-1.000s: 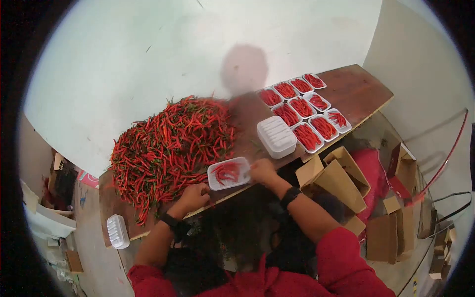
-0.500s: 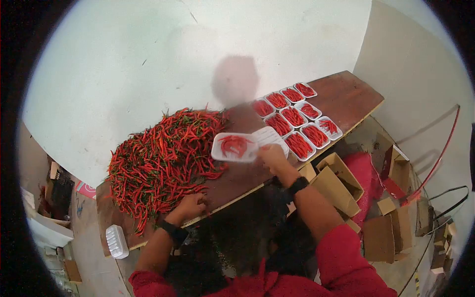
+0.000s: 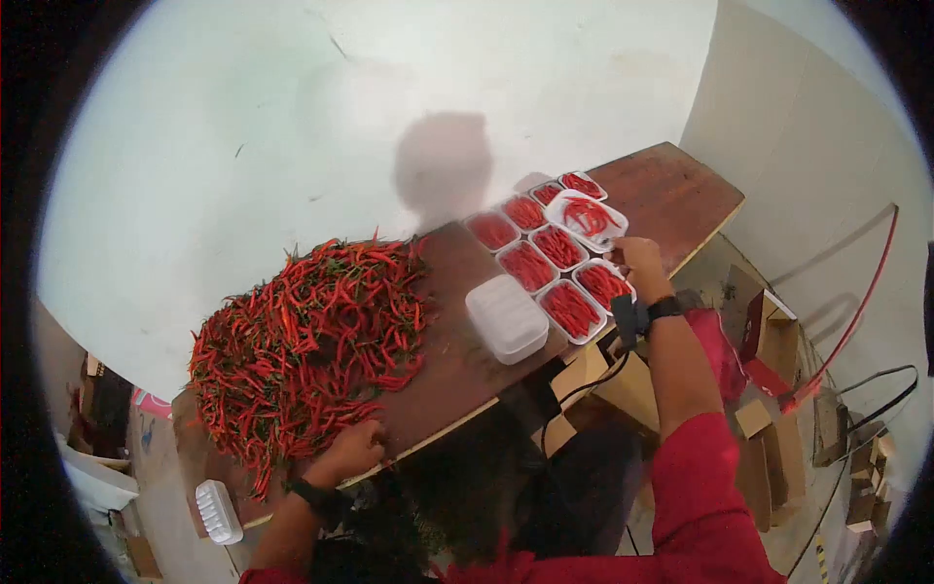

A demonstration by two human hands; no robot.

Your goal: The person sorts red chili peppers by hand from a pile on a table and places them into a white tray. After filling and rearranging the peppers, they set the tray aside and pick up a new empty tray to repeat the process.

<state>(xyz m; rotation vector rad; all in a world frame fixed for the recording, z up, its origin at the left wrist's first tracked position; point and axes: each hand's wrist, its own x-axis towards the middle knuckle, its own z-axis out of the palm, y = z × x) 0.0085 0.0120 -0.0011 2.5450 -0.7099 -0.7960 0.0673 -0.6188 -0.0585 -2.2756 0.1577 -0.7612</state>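
My right hand point(image 3: 638, 261) grips the near edge of a white foam tray point(image 3: 615, 242) with a few red chilies point(image 3: 587, 218) in it. The tray is held tilted above the rows of filled trays point(image 3: 526, 265). My left hand point(image 3: 354, 452) rests at the table's front edge, beside the big heap of red chilies point(image 3: 309, 350). Its fingers are curled in, and what they hold, if anything, is hidden. A stack of upside-down white trays point(image 3: 508, 317) sits between the heap and the filled trays.
Another white tray point(image 3: 218, 512) stands at the near left corner of the brown table point(image 3: 671, 190). Cardboard boxes point(image 3: 623, 389) and a red sack point(image 3: 715, 350) are on the floor at right. A white wall point(image 3: 243, 146) runs behind the table.
My right hand has carried the tray of chilies rightward, from beside the heap to over the filled trays. The upside-down stack is now uncovered. My left hand stays near the front edge, fingers curled.
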